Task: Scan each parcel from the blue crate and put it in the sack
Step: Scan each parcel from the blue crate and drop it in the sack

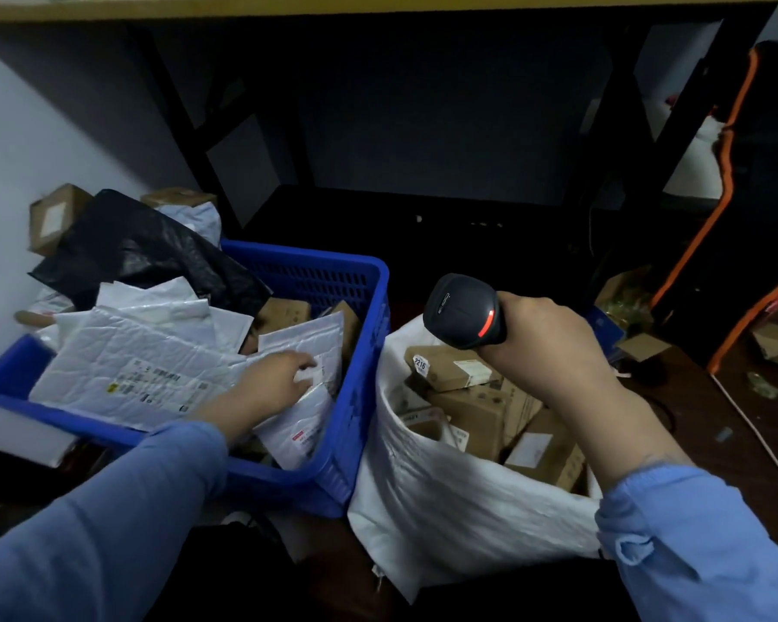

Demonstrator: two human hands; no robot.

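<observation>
1 wide-angle camera on the person's head is looking forward and down, sitting close above the scene and facing dark shelving (178, 114), framing the blue crate (371, 352) to the left of the right hand (544, 341) gripping the scanner (461, 307) and the sack (445, 491) directly beneath that grip.
</observation>
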